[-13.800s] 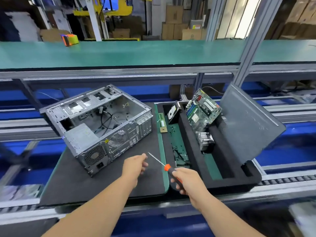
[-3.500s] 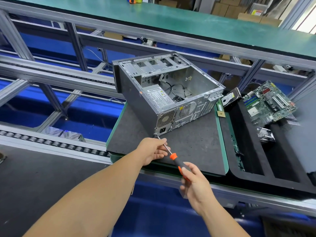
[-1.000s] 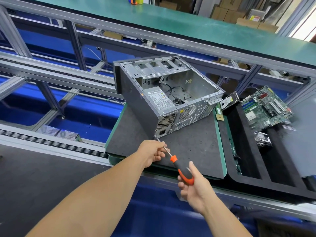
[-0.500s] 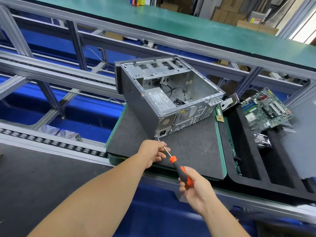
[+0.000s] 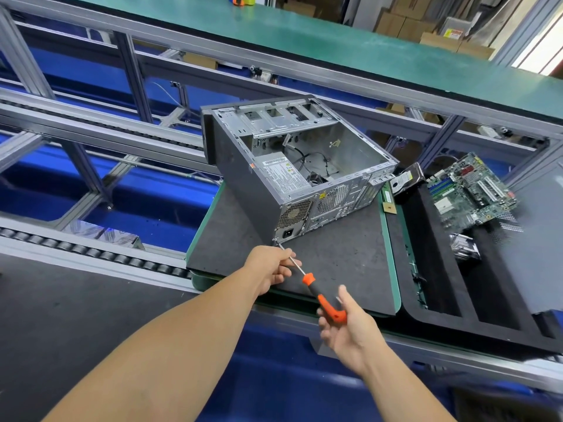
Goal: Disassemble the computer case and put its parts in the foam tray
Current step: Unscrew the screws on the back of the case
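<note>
The open grey computer case [image 5: 292,166] lies on a dark mat [image 5: 341,263], its power supply still inside at the near corner. An orange-and-black screwdriver [image 5: 323,300] points its tip at the case's bottom rear corner. My left hand [image 5: 271,266] pinches the metal shaft just behind the tip. My right hand [image 5: 347,327] holds the handle's end between thumb and loosely spread fingers. To the right, the black foam tray [image 5: 441,303] carries the motherboard [image 5: 469,190], a hard drive [image 5: 406,179] and a heatsink [image 5: 464,251].
A grey side panel [image 5: 536,248] leans in the tray's right side. A RAM stick [image 5: 387,199] lies at the mat's right edge. Roller conveyor rails [image 5: 91,254] run left of the mat; an aluminium frame and a green shelf [image 5: 335,47] stand behind.
My right hand's fingers have loosened and spread round the handle since half a second ago, after closing on it. The screwdriver tip and my left hand stay at the case corner.
</note>
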